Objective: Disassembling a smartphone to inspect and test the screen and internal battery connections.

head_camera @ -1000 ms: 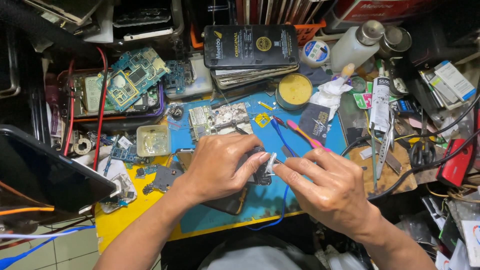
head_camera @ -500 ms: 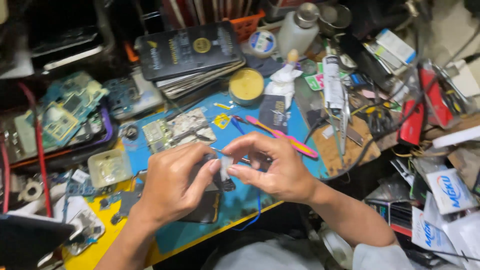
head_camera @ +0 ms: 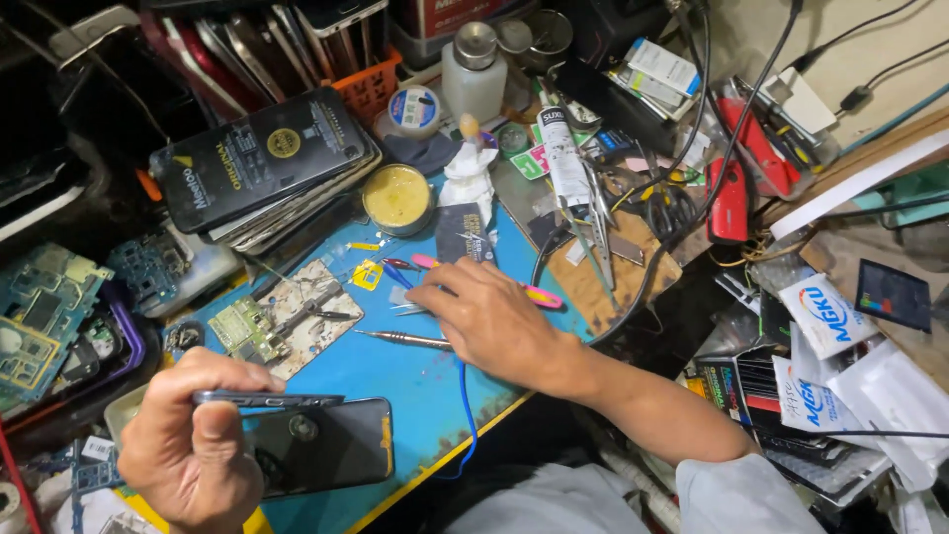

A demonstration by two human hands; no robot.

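My left hand [head_camera: 193,445] is at the lower left, gripping a thin dark phone frame [head_camera: 269,400] by its edge, held level above a black phone [head_camera: 321,450] that lies on the blue mat [head_camera: 415,386]. My right hand [head_camera: 489,321] reaches onto the middle of the mat, palm down, fingertips at small tools: a pink-handled tool [head_camera: 539,294] and a metal screwdriver [head_camera: 400,338] lie by it. I cannot tell whether its fingers pinch anything.
A circuit board on a worn holder plate [head_camera: 292,316] lies left of centre. A yellow flux tin [head_camera: 395,198], a stack of phones [head_camera: 262,163], a white bottle [head_camera: 474,74], tweezers [head_camera: 593,213] and cables crowd the back. More circuit boards [head_camera: 44,316] lie at left.
My hands have parted: the left pulled down and left with the phone frame, the right stretched out to the tools on the mat. The camera view has swung to the right.
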